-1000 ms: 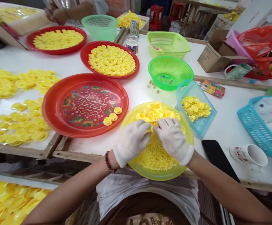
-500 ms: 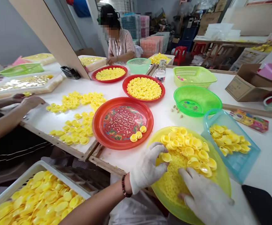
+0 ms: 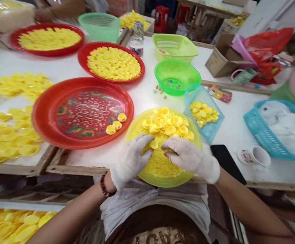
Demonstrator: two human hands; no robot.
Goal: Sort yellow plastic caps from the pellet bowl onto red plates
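Note:
My left hand (image 3: pixel 134 157), in a white glove with bare fingertips, holds a small yellow plastic cup (image 3: pixel 154 144) between thumb and fingers. The gloved right hand (image 3: pixel 188 154) has its fingers curled just above the fine yellow granules (image 3: pixel 160 164), some of which show between them. Both hands are over a translucent yellow basin (image 3: pixel 197 139). Granules cover its near part, and a heap of similar yellow cups (image 3: pixel 169 123) lies at its far side. To the left, a red patterned tray (image 3: pixel 48 118) carries three yellow cups (image 3: pixel 117 125) near its right rim.
Behind are a red tray (image 3: pixel 82 59) full of yellow pieces, a green bowl (image 3: pixel 160 76) and a lime basket (image 3: pixel 174 51). A blue tray (image 3: pixel 210 134), black phone (image 3: pixel 226 162), white mug (image 3: pixel 260 156) and blue basket (image 3: pixel 272 135) stand right. Yellow pieces (image 3: pixel 12 135) lie left.
The view has swung right and down. My left hand has come over the basin with a cup in its fingers, and the right hand's fingers have curled and lifted closer to it.

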